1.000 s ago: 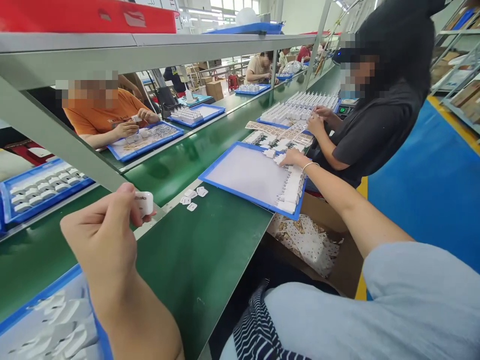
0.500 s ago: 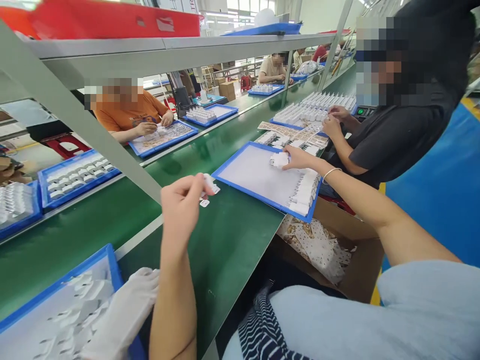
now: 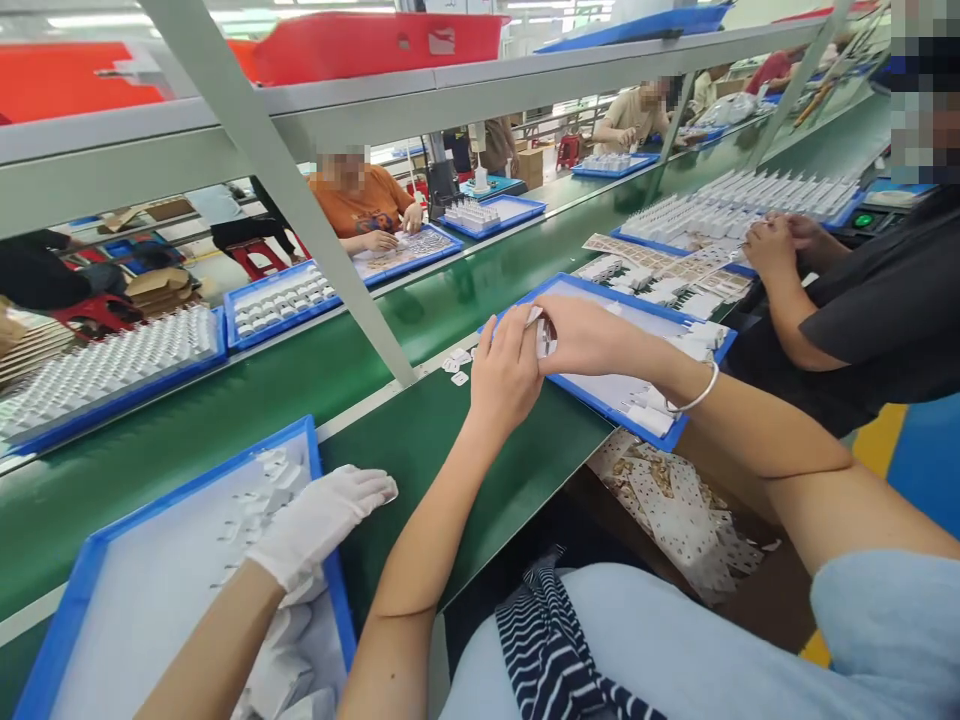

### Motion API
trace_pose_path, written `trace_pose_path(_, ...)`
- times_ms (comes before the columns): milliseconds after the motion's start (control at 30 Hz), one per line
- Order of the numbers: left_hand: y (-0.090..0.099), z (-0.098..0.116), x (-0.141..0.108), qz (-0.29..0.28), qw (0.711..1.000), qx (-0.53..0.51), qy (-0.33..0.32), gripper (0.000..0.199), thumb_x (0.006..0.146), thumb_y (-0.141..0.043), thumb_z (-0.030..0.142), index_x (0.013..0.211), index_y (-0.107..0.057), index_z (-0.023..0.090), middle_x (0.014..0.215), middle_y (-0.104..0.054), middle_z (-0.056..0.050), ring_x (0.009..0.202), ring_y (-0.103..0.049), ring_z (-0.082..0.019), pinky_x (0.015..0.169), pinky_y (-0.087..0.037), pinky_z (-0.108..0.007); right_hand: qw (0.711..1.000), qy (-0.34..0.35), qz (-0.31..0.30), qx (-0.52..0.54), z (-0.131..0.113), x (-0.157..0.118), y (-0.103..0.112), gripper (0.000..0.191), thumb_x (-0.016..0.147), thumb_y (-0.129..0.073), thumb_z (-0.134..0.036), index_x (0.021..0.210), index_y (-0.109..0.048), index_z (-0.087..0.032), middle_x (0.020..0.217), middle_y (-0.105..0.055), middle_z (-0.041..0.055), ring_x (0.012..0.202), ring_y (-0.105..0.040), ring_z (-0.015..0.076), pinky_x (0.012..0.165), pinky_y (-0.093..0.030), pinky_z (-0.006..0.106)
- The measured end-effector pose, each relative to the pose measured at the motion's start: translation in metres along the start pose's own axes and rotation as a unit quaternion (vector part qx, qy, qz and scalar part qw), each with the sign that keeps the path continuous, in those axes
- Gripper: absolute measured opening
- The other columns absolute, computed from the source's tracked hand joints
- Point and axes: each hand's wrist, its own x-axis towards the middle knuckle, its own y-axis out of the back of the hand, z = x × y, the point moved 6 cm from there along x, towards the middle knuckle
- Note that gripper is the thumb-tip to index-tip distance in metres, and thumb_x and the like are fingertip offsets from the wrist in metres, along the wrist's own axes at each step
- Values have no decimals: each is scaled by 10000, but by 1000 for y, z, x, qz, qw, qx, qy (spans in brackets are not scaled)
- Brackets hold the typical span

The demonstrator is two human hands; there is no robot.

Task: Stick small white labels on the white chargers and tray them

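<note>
The left hand (image 3: pixel 504 385) and the right hand (image 3: pixel 596 335) meet, both closed around one white piece (image 3: pixel 547 338). The right hand wraps its far end; the left hand's fingers bend against its near side. Most of the piece is hidden, and whether the left fingers also pinch a tag, one cannot tell. A band (image 3: pixel 701 390) circles the right wrist.

Under the right hand and out past it lies a blue-rimmed tray (image 3: pixel 596 387), with white plugs (image 3: pixel 649 415) in a row along its right side, below the right wrist. Just left of the left hand, a few small white tags (image 3: pixel 459 378) lie loose on the green bench (image 3: pixel 420 440).

Beyond the right hand spread printed sheets (image 3: pixel 660 265), and to its right a co-worker's hands (image 3: pixel 776 248) are drawn together. Below the right forearm, scraps (image 3: pixel 675 510) fill a box.

Left of the left forearm, another person's gloved hand (image 3: pixel 322 520) stretches over the rim of a second tray (image 3: pixel 157 590). Farther off, up and left of the left hand, a slanting post (image 3: pixel 285 200) stands before a person in orange (image 3: pixel 360 208).
</note>
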Motion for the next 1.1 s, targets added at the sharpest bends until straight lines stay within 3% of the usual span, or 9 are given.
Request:
trace_pose_path(167, 18, -14, 0, 90, 991, -96, 37, 375, 938, -450, 154, 1269, -627, 175, 1324, -669, -143, 1218, -662, -238, 1031, -550, -374, 999, 20, 33, 10, -27, -13, 22, 377, 694, -802, -380, 800, -471, -234, 790, -568, 37, 646, -507, 195, 560, -340, 331)
trace_pose_path(333, 54, -19, 2, 170, 960, -219, 47, 329, 909, -668, 383, 1188, -674, 209, 1254, -685, -115, 1171, -665, -233, 996, -569, -370, 991, 91, 32, 89, -44, -23, 43, 383, 722, -823, -529, 905, -661, -235, 874, -629, 54, 775, -578, 228, 668, -435, 353)
trace_pose_path(467, 74, -24, 4, 172, 939, -285, 90, 396, 845, -741, 479, 1151, -699, 233, 1252, -695, -108, 1161, -665, -254, 967, -581, -410, 970, 143, 50, 189, -52, -29, 51, 361, 764, -807, -492, 1072, -756, -309, 953, -673, 41, 903, -629, 246, 745, -522, 362)
trace_pose_path(600, 94, -30, -1, 174, 918, -333, 128, 338, 791, -807, 406, 1086, -737, 256, 1161, -740, -75, 1099, -687, -246, 952, -579, -419, 920, 143, 55, 362, -51, -15, 47, 290, 899, -666, -530, 897, -775, -261, 833, -703, 36, 774, -666, 184, 684, -563, 326)
trace_pose_path(733, 116, -33, -7, 110, 909, -376, 140, 351, 708, -870, 324, 1037, -765, 261, 1077, -752, -52, 992, -709, -228, 869, -593, -380, 852, 172, 6, 494, -63, 13, 33, 296, 837, -761, -500, 790, -708, -213, 685, -666, 3, 577, -603, 116, 565, -526, 270)
trace_pose_path(933, 143, -33, -17, -15, 943, -300, 146, 307, 663, -880, 214, 951, -775, 240, 925, -714, -35, 800, -666, -179, 670, -536, -299, 845, 188, -98, 491, -84, 34, -6, 248, 757, -851, -398, 818, -698, -213, 613, -612, -28, 530, -541, 109, 482, -437, 238)
trace_pose_path(1033, 143, -40, -20, -38, 933, -301, 192, 320, 643, -886, 193, 940, -779, 247, 933, -717, -38, 779, -668, -183, 637, -531, -297, 846, 192, -69, 493, -85, 39, -18, 182, 798, -811, -386, 828, -722, -230, 687, -657, -9, 565, -569, 124, 505, -472, 257)
trace_pose_path(1100, 141, -45, -20, -29, 924, -313, 218, 320, 634, -893, 191, 930, -784, 248, 941, -727, -40, 784, -686, -189, 632, -542, -296, 854, 186, -6, 487, -83, 44, -20, 139, 819, -787, -369, 824, -733, -242, 742, -691, 2, 610, -606, 145, 541, -511, 282)
